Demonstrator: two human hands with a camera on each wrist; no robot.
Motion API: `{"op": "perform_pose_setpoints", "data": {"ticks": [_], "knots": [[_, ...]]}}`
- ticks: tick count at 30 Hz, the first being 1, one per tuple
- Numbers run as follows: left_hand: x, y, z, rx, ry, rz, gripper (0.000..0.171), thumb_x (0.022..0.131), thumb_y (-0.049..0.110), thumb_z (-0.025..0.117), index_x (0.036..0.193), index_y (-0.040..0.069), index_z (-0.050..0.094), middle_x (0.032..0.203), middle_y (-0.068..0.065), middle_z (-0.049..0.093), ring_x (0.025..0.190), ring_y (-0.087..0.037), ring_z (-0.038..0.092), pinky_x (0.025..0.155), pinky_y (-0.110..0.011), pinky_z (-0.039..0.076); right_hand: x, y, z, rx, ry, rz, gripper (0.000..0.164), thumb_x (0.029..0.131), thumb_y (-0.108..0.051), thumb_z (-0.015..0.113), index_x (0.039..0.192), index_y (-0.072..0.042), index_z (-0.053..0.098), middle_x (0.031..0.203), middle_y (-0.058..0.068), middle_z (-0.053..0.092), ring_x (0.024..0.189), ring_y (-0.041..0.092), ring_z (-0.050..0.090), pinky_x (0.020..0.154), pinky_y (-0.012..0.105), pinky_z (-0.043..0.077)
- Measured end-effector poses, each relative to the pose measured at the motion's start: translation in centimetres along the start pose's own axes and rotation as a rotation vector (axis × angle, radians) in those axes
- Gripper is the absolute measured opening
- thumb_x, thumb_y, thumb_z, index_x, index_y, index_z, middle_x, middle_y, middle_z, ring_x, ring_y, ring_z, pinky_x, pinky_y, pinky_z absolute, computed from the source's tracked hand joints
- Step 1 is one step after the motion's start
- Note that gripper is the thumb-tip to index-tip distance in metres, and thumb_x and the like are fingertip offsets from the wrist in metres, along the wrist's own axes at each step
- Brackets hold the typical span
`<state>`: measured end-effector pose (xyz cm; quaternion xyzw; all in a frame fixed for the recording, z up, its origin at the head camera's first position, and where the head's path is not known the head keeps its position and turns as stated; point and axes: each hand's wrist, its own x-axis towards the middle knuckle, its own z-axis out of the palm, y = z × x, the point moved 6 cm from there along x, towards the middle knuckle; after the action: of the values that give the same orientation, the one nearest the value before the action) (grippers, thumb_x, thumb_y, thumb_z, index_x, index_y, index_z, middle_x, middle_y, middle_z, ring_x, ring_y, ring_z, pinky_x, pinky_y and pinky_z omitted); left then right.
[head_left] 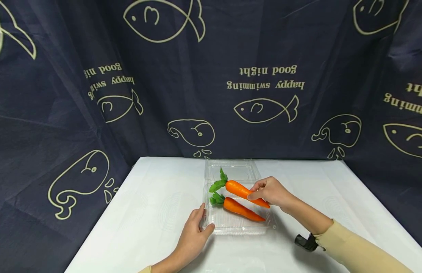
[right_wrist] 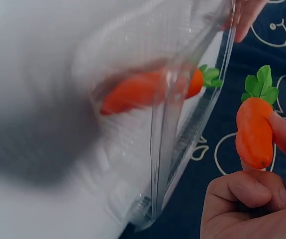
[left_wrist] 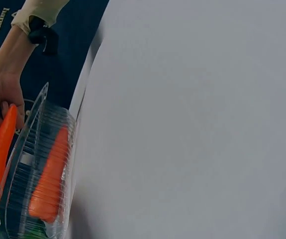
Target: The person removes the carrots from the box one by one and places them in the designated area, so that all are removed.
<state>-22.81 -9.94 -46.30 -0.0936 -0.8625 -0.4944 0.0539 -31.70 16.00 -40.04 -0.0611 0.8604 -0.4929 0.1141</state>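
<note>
A clear plastic box lies with its lid folded back. In it lies one orange carrot with green leaves, seen through the wall in the left wrist view. A second carrot is tilted above the box, leaves to the left. My right hand pinches it near its thin end between thumb and fingers; the right wrist view shows this carrot tip-on. My left hand holds the box's near left corner, thumb at the front edge and fingers along the left side.
The box stands on a white table. Behind the table and at its sides hangs a dark blue curtain with fish and whale drawings. A black device sits at my right wrist, over the table.
</note>
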Motion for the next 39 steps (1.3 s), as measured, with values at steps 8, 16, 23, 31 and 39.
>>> {"op": "perform_pose_setpoints", "data": {"ticks": [8,16,23,31,39], "knots": [[0.1,0.0,0.1,0.001,-0.012,-0.002,0.072,0.095,0.021,0.068,0.154,-0.003,0.034,0.130,-0.016,0.054,0.088,-0.016,0.051,0.072,-0.020,0.044,0.2,0.2,-2.1,0.023,0.040,0.014,0.019,0.075,-0.019,0.085,0.080,-0.006,0.072,0.071,0.000,0.068,0.060,0.016,0.054,0.051,0.027,0.040],[-0.1,-0.1,0.1,-0.012,-0.010,-0.004,0.072,0.094,0.020,0.068,0.153,-0.004,0.035,0.132,-0.015,0.054,0.094,-0.018,0.051,0.074,-0.019,0.044,0.6,0.9,-4.1,0.026,0.084,0.043,0.019,0.076,-0.019,0.085,0.084,-0.006,0.074,0.071,0.000,0.066,0.062,0.016,0.054,0.055,0.028,0.042],[0.0,0.1,0.1,-0.019,-0.019,0.002,0.073,0.095,0.021,0.068,0.154,-0.005,0.033,0.132,-0.017,0.053,0.090,-0.018,0.051,0.072,-0.019,0.044,1.0,1.7,-5.9,0.030,0.124,0.056,0.022,0.076,-0.021,0.085,0.088,-0.006,0.075,0.068,-0.001,0.063,0.059,0.015,0.048,0.054,0.028,0.041],[-0.1,0.0,0.1,-0.023,-0.013,0.000,0.072,0.095,0.020,0.067,0.154,-0.004,0.034,0.132,-0.016,0.053,0.090,-0.017,0.051,0.072,-0.020,0.044,1.2,2.7,-7.7,0.053,0.159,0.070,0.024,0.077,-0.022,0.086,0.091,-0.006,0.075,0.061,-0.005,0.057,0.053,0.011,0.041,0.052,0.026,0.037],[-0.1,0.1,0.1,-0.034,-0.023,-0.003,0.073,0.095,0.020,0.067,0.154,-0.005,0.031,0.135,-0.018,0.051,0.097,-0.020,0.051,0.074,-0.020,0.044,1.5,4.0,-9.3,0.028,0.207,0.097,0.026,0.078,-0.026,0.084,0.092,-0.006,0.075,0.060,-0.006,0.054,0.054,0.011,0.041,0.053,0.028,0.038]]}}
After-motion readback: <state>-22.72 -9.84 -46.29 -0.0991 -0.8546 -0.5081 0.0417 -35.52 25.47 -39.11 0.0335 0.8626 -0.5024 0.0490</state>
